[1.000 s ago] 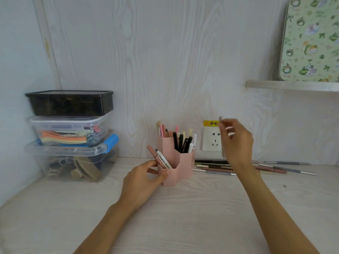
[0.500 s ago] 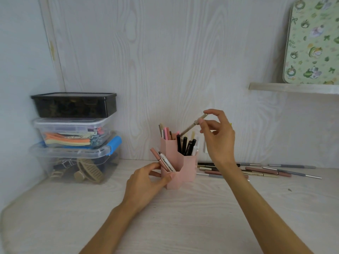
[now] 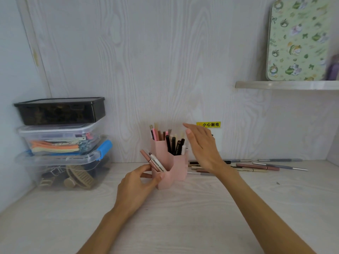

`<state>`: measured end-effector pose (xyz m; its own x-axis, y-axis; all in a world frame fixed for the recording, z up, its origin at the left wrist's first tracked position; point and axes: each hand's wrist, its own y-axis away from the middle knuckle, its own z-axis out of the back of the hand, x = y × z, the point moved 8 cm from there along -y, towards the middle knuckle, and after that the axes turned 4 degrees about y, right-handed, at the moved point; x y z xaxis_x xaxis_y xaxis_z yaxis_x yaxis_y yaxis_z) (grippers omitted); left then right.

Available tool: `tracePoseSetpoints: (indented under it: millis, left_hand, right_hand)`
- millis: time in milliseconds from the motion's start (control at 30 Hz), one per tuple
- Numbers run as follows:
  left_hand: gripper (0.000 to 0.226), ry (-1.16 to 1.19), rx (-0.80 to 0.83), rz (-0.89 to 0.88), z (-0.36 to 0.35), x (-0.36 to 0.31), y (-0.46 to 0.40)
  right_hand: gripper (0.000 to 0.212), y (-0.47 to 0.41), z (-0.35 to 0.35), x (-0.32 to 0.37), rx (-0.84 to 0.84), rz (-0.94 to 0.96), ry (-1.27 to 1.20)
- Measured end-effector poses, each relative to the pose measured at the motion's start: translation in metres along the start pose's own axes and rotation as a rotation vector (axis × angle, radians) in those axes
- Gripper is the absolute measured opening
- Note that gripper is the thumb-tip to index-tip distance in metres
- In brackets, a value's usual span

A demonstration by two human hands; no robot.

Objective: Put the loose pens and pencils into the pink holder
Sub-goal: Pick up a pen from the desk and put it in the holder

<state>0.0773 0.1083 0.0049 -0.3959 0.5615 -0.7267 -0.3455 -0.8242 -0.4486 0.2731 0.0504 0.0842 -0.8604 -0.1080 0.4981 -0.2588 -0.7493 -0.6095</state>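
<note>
Pink holder [image 3: 169, 167] stands upright at frame centre on the pale surface [image 3: 183, 208], close to the back wall; it has several compartments at diff heights. Left hand [image 3: 136, 186] sits just left of & below it, fingers curled round the low front compartment, thumb on the near face, gripping the holder. Right hand [image 3: 203, 149] hangs just right of the holder's tall pens, above the surface, fingers straight & relaxed, palm toward the holder, holding nothing, not touching it. In the low front compartment two fat pens [image 3: 154, 162] lean up-left, long axis diagonal, tips toward upper left of frame. Rear compartment holds pink/brown sticks [image 3: 158, 133] approx vertical; middle one holds black pens [image 3: 174, 146] approx vertical, slight lean. Loose pens & pencils [image 3: 256, 166] lie flat on the surface right of the holder, behind & beyond the right wrist, long axes running left-right roughly parallel to the wall, spread toward frame right; some partly hidden by the right hand. Left of frame: stacked plastic boxes [image 3: 60, 142], dark one on top. Yellow label [image 3: 209, 124] on the wall above the right hand. Upper right: shelf [image 3: 286, 85] w/ a patterned green tin [image 3: 297, 39] standing on it.
</note>
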Motion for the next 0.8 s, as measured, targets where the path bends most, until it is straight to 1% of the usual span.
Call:
tracePoseSetpoints:
  millis: [100,200,300,367,433,500,567,600,633,700,800]
  left_hand:
    - [0.048,-0.006,-0.045,0.034,0.004,0.002,0.0]
    - [0.039,-0.041,-0.142,0.081,0.011,0.004,0.0]
    - [0.056,-0.091,-0.318,0.085,0.025,-0.002,0.005]
    - [0.059,-0.113,-0.407,0.038,0.031,-0.017,0.01]
    - [0.049,-0.144,-0.436,-0.128,0.027,-0.045,0.017]
    - [0.034,-0.179,-0.378,-0.348,0.009,-0.078,0.024]
    - [0.019,-0.229,-0.207,-0.496,-0.021,-0.1,0.023]
    - [0.015,-0.261,-0.097,-0.517,-0.039,-0.106,0.02]
    - [0.016,-0.299,0.012,-0.505,-0.058,-0.108,0.015]
    - [0.032,-0.369,0.171,-0.429,-0.096,-0.103,0.005]
    - [0.061,-0.454,0.335,-0.269,-0.14,-0.085,-0.004]
  right_hand:
    - [0.042,0.005,0.023,-0.037,-0.039,-0.124,-0.075]
    - [0.031,0.021,0.034,-0.074,0.025,-0.185,-0.027]
    - [0.021,0.04,0.026,-0.103,0.114,-0.204,0.107]
    - [0.022,0.045,0.02,-0.115,0.171,-0.213,0.183]
    - [0.025,0.049,0.019,-0.124,0.18,-0.232,0.216]
    - [0.03,0.051,0.017,-0.132,0.199,-0.244,0.254]
    - [0.036,0.053,0.01,-0.138,0.248,-0.228,0.355]
    - [0.038,0.053,0.007,-0.139,0.265,-0.214,0.396]
    - [0.038,0.052,0.004,-0.139,0.271,-0.204,0.413]
    - [0.038,0.051,0.003,-0.139,0.274,-0.2,0.388]
    - [0.038,0.05,-0.002,-0.14,0.329,-0.216,0.355]
